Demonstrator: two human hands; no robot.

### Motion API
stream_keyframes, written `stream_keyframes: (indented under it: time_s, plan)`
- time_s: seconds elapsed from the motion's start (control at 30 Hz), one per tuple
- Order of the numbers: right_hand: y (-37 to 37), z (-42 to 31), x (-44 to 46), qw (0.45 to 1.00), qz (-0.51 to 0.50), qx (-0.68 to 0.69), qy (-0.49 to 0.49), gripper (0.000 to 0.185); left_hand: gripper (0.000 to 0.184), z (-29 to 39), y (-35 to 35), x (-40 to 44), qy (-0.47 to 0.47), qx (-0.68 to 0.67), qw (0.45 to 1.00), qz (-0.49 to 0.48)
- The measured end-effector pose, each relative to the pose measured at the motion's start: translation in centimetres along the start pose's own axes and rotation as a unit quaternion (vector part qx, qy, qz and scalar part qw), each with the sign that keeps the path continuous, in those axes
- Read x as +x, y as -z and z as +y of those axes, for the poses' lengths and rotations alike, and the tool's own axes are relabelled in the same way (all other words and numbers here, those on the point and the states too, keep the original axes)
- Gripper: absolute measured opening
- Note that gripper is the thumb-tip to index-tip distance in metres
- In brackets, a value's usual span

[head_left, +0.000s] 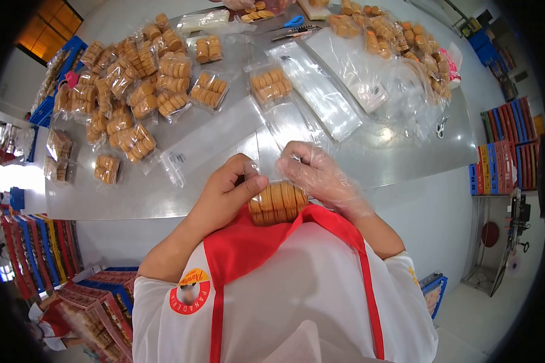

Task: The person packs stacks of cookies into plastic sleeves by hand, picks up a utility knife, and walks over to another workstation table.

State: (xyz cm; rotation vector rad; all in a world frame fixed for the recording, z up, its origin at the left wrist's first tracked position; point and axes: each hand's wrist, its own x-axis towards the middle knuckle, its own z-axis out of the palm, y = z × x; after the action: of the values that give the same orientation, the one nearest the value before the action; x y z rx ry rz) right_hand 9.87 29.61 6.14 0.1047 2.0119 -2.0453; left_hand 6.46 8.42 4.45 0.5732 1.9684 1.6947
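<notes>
Brushed steel filled my feed, a table (418, 154) with a heap of bagged biscuits (127, 69) crowding its left end, and a flat sheet of clear film (218, 139) beside them. Then came the left hand (231, 184), bare, thumb and forefinger pinched together on thin plastic! Right there in the middle was the packet (278, 204), biscuits stacked on edge in neat rows, hanging just off the near side of the table against the red apron (248, 248). Next along, the gloved right hand (321, 175) had its fingers curled in on the other side of the packet's top; clear glove over clear film, so I could not tell exactly which fingertips gripped. I read the step as handling the mouth of a loaded bag, and the next move, to my eye, called for an even pull from both pinches, gentle enough to spare the biscuits. Farther right lay flat empty bags (318, 94), and beyond them a second heap of bagged goods (399, 42).
</notes>
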Motion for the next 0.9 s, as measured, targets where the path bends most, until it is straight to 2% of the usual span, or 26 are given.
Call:
stream_keyframes:
  time_s: [0.03,0.13,0.23,0.33,0.43,0.53,0.63,0.7,0.73,0.77,0.83,0.9]
  plan:
    - [0.2,0.2,-0.1,1.000,-0.017,-0.015,0.008,0.025,0.018,0.0,0.0,0.0,-0.016,0.002,1.000,-0.006]
    - [0.5,0.1,-0.3,0.997,-0.051,0.003,-0.062,0.024,0.017,0.2,0.0,0.1,-0.002,-0.011,1.000,-0.008]
    - [0.7,1.3,0.0,0.994,-0.057,0.044,-0.086,0.023,0.012,-0.4,-0.3,0.2,0.080,-0.086,0.993,0.008]
    - [0.8,2.0,0.3,0.971,-0.088,0.162,-0.151,0.021,0.007,-1.7,-0.5,0.4,0.116,-0.202,0.972,0.022]
    - [0.6,1.7,0.3,0.965,-0.096,0.196,-0.144,0.019,0.007,-2.2,0.1,0.7,0.125,-0.368,0.921,0.009]
    - [0.6,2.3,0.6,0.955,-0.099,0.219,-0.174,0.015,0.013,-3.4,0.6,0.6,0.172,-0.315,0.933,-0.017]
    - [1.7,4.9,1.1,0.974,-0.114,0.113,-0.158,0.012,0.020,-2.9,0.9,0.6,0.248,-0.296,0.921,-0.053]
    - [1.9,6.1,0.8,0.993,-0.112,-0.005,0.025,0.016,0.022,-2.1,1.4,0.3,0.213,-0.289,0.930,-0.079]
    - [2.2,6.2,0.6,0.989,-0.118,-0.040,0.077,0.018,0.024,-1.8,1.7,0.2,0.194,-0.285,0.934,-0.091]
    - [2.4,6.2,0.5,0.982,-0.119,-0.073,0.129,0.020,0.026,-2.0,2.0,0.2,0.148,-0.208,0.961,-0.104]
    - [2.4,4.7,0.0,0.979,-0.125,-0.098,0.128,0.024,0.031,-2.1,2.4,0.3,0.055,-0.051,0.989,-0.128]
    - [1.5,3.4,-1.0,0.980,-0.105,-0.145,0.080,0.028,0.040,-1.0,2.0,0.3,0.039,0.091,0.985,-0.144]
